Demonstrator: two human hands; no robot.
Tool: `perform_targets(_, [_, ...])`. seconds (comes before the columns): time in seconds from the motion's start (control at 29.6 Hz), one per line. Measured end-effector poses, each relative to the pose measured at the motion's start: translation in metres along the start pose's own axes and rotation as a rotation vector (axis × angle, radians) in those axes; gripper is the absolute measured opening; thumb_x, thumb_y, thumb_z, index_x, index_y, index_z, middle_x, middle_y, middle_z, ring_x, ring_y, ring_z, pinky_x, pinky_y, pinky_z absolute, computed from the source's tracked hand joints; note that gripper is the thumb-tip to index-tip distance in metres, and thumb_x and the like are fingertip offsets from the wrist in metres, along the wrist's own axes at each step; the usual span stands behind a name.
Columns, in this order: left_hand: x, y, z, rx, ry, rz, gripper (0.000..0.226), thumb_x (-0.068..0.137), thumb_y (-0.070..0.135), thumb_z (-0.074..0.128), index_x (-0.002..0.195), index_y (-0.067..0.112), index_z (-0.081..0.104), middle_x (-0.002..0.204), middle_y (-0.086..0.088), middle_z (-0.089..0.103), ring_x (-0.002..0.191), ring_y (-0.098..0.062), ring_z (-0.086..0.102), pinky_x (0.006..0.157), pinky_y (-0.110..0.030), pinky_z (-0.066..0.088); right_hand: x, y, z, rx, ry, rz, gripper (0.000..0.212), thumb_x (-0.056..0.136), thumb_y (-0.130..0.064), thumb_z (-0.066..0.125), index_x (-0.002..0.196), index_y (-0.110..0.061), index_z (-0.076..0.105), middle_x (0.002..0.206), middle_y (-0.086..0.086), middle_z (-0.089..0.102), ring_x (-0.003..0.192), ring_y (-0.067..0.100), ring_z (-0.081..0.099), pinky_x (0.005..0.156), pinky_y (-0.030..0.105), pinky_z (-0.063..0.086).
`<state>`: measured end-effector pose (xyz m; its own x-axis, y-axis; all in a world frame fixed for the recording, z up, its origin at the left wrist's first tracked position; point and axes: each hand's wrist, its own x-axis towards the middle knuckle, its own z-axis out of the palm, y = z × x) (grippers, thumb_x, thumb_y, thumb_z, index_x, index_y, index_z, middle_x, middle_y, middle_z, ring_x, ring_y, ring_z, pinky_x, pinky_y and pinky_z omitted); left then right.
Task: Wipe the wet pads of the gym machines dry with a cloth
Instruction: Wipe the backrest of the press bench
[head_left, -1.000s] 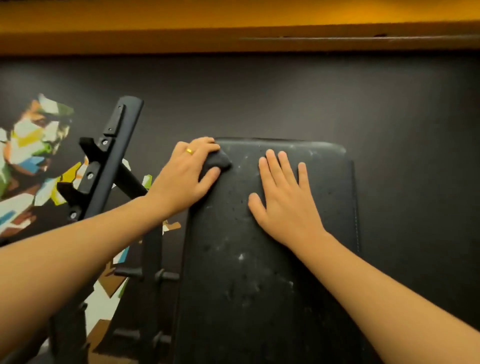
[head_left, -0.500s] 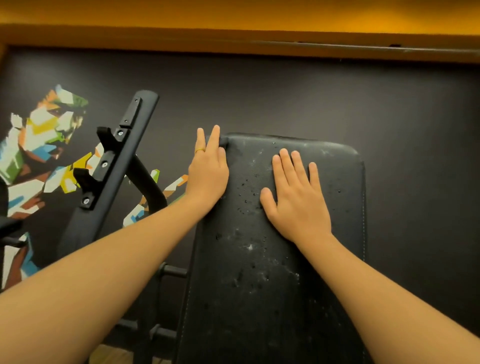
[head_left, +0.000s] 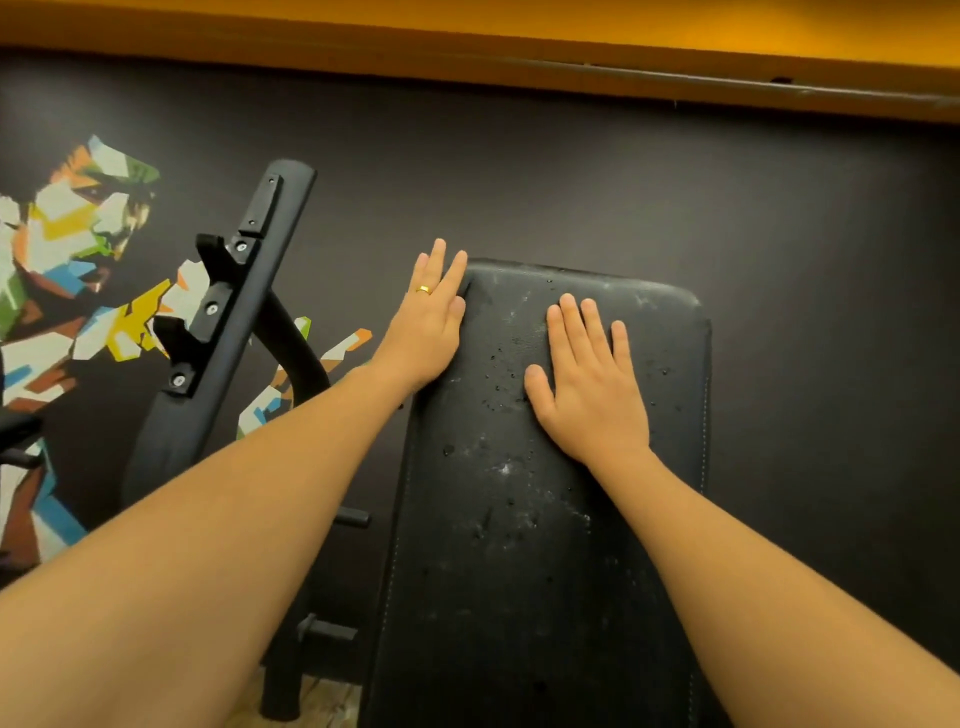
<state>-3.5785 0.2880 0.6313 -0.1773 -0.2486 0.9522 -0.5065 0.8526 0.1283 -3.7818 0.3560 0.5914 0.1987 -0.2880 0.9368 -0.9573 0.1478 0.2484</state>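
A person's left hand (head_left: 428, 325) lay straight-fingered against the upper left edge of a black bench pad (head_left: 498, 545), while the right hand (head_left: 587, 384), likewise flat and holding nothing, pressed on its top. Droplets (head_left: 498, 358) dotted the vinyl. No cloth showed plainly (it may have sat under the left palm). A bare-palmed swipe would likely only smear the water, and the bracing hand could slip.
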Motion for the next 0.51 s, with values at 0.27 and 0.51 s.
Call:
perform_targets(0.27, [-0.015,0.012,0.013,0.037,0.092,-0.045,0.055,0.11,0.018,0.031,0.162,0.015,0.011,0.17,-0.001,-0.006,0.156,-0.022,-0.007,0.123,-0.038,0.014,-0.002,0.006,-0.004,-0.006,0.015,-0.002,0.072,0.102,-0.048,0.021,0.162,-0.012,0.008,0.171,0.006,0.003,0.157,0.023,-0.006,0.127,0.049,0.0])
perform_targets(0.51, [0.018,0.003,0.002,0.086,0.092,-0.027,0.054,0.111,0.016,0.029,0.162,0.015,0.013,0.17,-0.001,0.002,0.156,-0.019,-0.002,0.122,-0.033,0.013,-0.001,0.002,0.004,0.002,0.034,-0.036,0.071,0.103,-0.047,0.022,0.162,-0.01,0.011,0.17,0.008,0.005,0.157,0.024,-0.005,0.127,0.05,0.0])
